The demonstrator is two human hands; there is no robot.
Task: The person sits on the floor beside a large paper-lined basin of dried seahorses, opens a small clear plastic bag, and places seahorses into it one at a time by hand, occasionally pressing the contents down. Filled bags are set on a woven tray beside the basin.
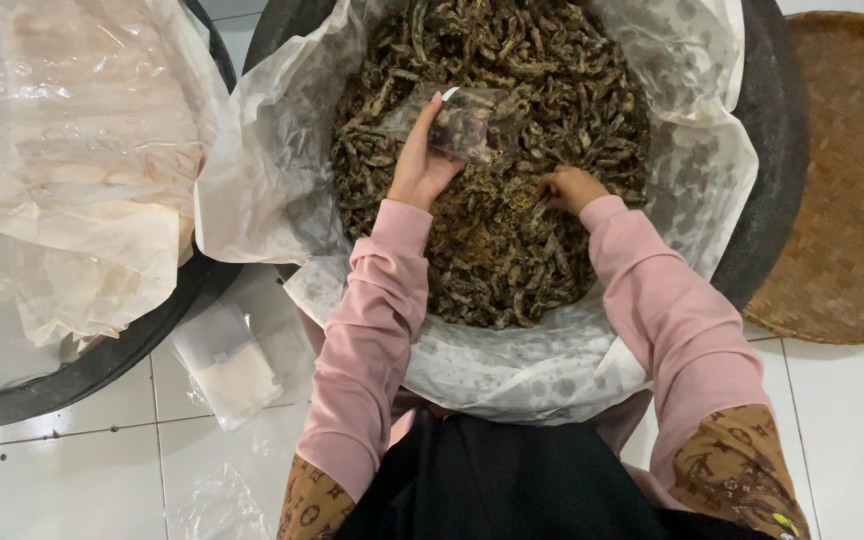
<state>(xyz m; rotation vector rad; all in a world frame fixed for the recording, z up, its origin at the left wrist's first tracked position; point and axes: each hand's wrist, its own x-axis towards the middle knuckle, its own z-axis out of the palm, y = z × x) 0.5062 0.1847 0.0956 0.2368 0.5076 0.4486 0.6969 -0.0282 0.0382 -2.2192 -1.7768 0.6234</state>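
Head view: small clear bag, partly filled with dark pieces, is gripped by the left hand and held mouth-rightward above the heap of dried brown strips. Just right and lower, the right hand is pressed into the heap, fingers curled around strips.

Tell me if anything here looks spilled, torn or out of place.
Nothing spilled: the dried pieces stay inside the lined tub. Only loose clear bags lie crumpled on the tiled floor beside the left sleeve.
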